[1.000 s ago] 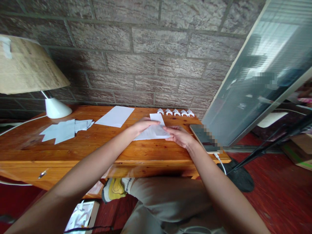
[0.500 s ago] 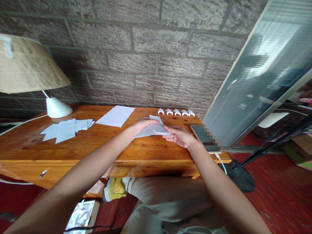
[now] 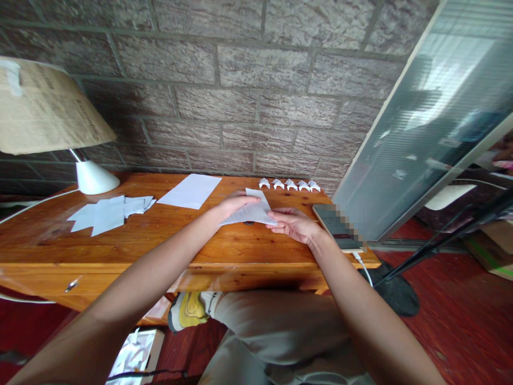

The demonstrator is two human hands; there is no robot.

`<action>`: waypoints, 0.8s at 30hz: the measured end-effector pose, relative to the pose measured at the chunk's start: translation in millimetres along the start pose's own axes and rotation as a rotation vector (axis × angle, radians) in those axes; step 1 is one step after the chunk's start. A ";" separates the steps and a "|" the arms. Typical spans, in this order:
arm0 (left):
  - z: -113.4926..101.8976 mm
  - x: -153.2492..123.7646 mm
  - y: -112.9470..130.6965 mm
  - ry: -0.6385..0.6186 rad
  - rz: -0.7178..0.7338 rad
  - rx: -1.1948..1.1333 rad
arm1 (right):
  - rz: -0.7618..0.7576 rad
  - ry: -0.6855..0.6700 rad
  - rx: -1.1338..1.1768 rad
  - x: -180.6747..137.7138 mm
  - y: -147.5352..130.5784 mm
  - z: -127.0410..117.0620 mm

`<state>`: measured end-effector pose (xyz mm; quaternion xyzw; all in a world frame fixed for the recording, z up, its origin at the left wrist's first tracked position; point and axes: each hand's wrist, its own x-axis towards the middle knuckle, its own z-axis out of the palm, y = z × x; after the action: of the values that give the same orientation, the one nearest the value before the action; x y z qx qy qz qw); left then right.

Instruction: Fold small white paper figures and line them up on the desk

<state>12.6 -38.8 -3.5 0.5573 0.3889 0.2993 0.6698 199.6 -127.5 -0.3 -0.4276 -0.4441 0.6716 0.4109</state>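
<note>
A white sheet of paper (image 3: 252, 213) is held a little above the wooden desk by both hands. My left hand (image 3: 236, 203) is closed on its left side, thumb lying on top of the sheet. At the right corner my right hand (image 3: 294, 223) pinches the paper between thumb and fingers. Part of a small dark object (image 3: 249, 222) shows beneath the sheet's near edge; I cannot make out what it is. Behind the hands stands a row of several small folded paper pieces (image 3: 290, 184). Another flat sheet (image 3: 191, 191) lies to the left.
Overlapping paper pieces (image 3: 106, 213) lie on the desk (image 3: 160, 243) at left, near a lamp (image 3: 96, 177) with a newspaper-covered shade. A tablet (image 3: 334, 227) with a white cable rests at the right edge. A brick wall (image 3: 240, 107) rises behind. Below is a box of papers (image 3: 138, 353).
The paper's right part has shifted slightly, and its near right edge looks flatter and narrower. More of the dark object beneath shows. Both hands stay nearly in place.
</note>
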 end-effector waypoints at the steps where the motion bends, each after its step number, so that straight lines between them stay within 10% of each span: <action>1: -0.6 -0.4 0.8 -0.002 0.006 -0.004 | 0.001 -0.002 -0.004 0.0 -0.3 0.0; 24: 2.0 -8.1 -2.2 -0.100 0.248 -0.009 | -0.116 0.029 -0.060 5.8 5.1 -4.5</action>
<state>10.0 -47.1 -4.0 0.6122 0.2817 0.3534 0.6488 201.2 -122.3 -7.4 -0.4230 -0.4823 0.6266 0.4425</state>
